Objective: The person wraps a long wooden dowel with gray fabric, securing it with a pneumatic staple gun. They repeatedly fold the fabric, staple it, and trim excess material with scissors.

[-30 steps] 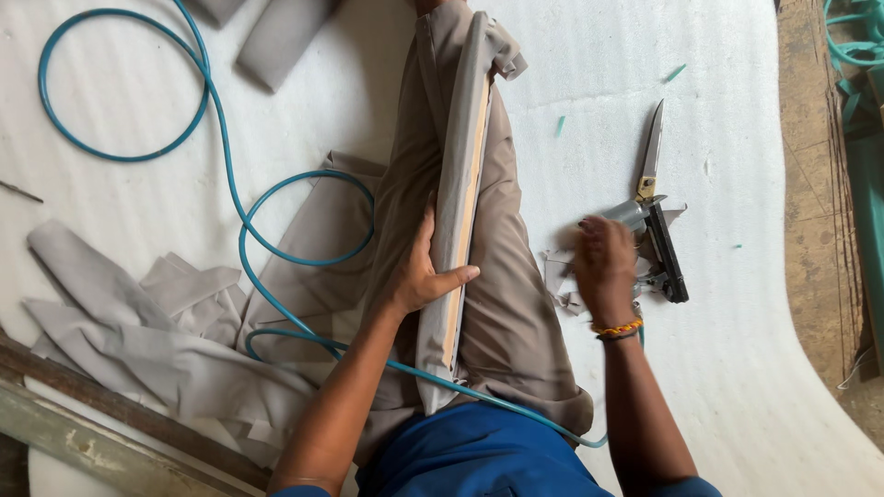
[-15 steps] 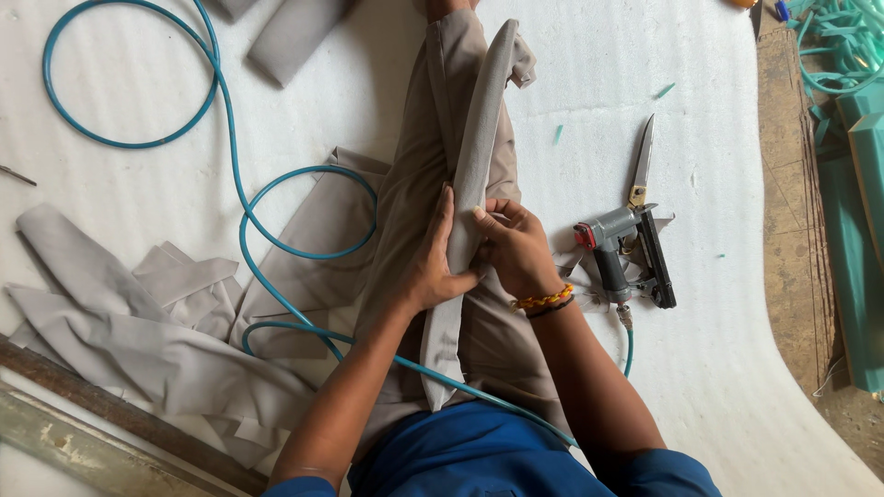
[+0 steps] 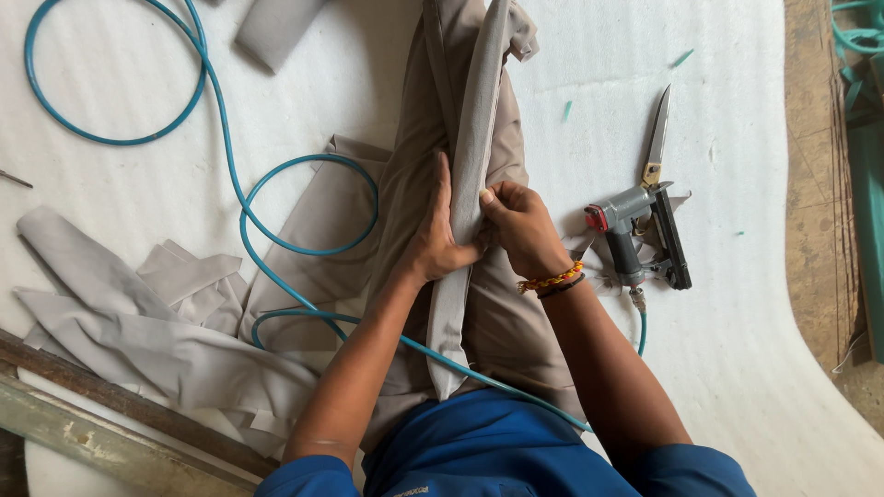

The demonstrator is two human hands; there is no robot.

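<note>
- I look straight down on a white foam sheet [image 3: 645, 55] that covers nearly the whole work area; its surface is finely textured and curves away at the lower right.
- Past the sheet's right edge I see a bare brown floor [image 3: 815, 212], scuffed and speckled, with a teal hose bundle [image 3: 861, 37] in the top right corner.
- At the lower left, weathered wooden battens [image 3: 83, 414] run diagonally under the sheet's edge.
- A heap of loose grey fabric offcuts [image 3: 138, 322] lies on the left of the sheet, just above the battens.
- A blue air hose [image 3: 221, 156] loops across the upper left, curls once beside the fabric, then passes under my forearms towards the right.
- The long fabric-wrapped panel [image 3: 474, 147] runs up the middle from my lap to the top edge, resting on more grey cloth.
- My left hand [image 3: 437, 239] lies flat against the panel's left side, fingers stretched upwards along it.
- My right hand [image 3: 520, 225] is closed in a pinch on the fabric at the panel's edge, touching the left hand; a beaded bracelet sits on that wrist.
- A pneumatic stapler [image 3: 635, 235] lies on the foam just right of my right hand, untouched.
- Scissors [image 3: 656, 138] lie just above the stapler, blades pointing away.
- Small teal scraps [image 3: 681, 58] dot the foam at the upper right.
</note>
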